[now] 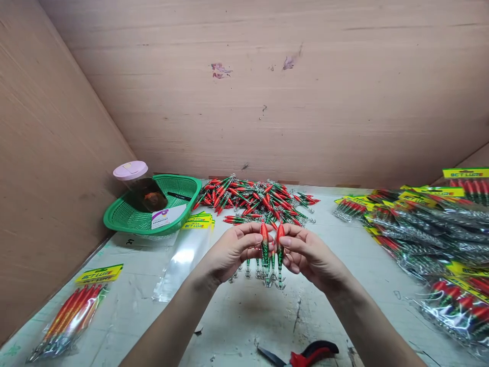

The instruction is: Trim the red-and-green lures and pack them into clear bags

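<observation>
Both hands meet above the middle of the table, holding red and green fishing lures with wire hook crowns hanging down. My left hand (234, 251) is closed, pinching a fishing lure (265, 244) between thumb and fingers. More lures hang behind it, partly hidden by the fingers. My right hand (310, 250) is closed too, gripping another lure (280, 243) upright beside the first, red end up. Just beyond the hands lies a heap of loose lures (248, 198) of the same colours.
Left stands a green basket (110, 218) with a pink-lidded cup (143, 188). Empty header bags (185, 255) lie beside it; a filled lure pack (72, 316) is nearer. Packed lures (424, 229) pile up right. Red-handled pliers (305, 355) lie in front. Wooden panels (267, 102) enclose the table.
</observation>
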`<state>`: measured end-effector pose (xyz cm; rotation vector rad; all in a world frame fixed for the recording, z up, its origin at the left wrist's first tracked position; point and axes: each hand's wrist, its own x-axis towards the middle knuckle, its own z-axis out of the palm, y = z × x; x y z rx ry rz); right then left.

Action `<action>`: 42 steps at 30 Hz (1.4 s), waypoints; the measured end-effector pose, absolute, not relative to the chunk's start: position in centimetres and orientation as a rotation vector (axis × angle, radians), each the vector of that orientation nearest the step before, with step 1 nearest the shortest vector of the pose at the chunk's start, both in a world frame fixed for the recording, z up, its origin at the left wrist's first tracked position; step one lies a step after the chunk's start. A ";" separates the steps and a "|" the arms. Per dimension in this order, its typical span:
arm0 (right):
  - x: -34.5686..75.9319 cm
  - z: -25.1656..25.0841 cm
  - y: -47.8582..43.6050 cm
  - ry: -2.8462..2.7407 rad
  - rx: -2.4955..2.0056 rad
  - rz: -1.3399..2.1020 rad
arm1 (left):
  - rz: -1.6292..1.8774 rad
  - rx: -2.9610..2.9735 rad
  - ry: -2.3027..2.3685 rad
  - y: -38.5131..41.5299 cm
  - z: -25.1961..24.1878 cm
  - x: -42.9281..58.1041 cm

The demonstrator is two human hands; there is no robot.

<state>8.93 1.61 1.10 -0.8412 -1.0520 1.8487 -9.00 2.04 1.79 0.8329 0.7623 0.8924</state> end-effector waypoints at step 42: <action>10.3 -5.9 4.1 -1.432 -1.884 1.377 | 1.078 0.864 0.983 1.7 2.2 -11.2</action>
